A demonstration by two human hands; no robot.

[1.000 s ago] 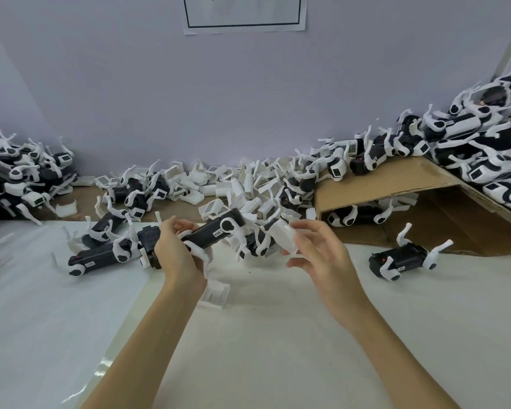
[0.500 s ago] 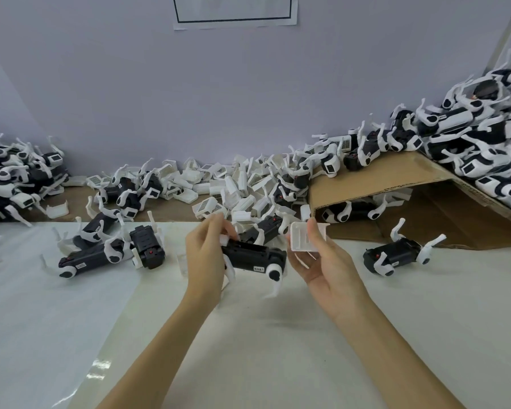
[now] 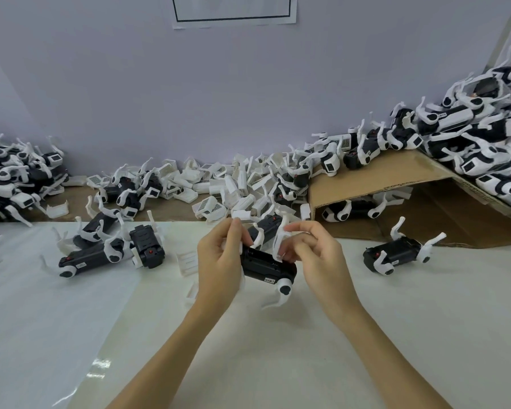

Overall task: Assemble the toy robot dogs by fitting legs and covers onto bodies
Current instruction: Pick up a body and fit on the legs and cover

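Observation:
A black robot dog body with white legs is held just above the white table. My left hand grips its left end, fingers curled round it. My right hand pinches a white cover and holds it on edge against the top of the body. One white leg hangs down at the body's right end. The body's left end is hidden by my left hand.
A heap of loose white covers lies at the back. Black bodies with legs lie at left, one at right. Finished dogs pile on a cardboard flap. A loose cover lies beside my left hand.
My left hand brought the body from the left to the middle and turned it. My right hand carried the white cover down onto the body's top.

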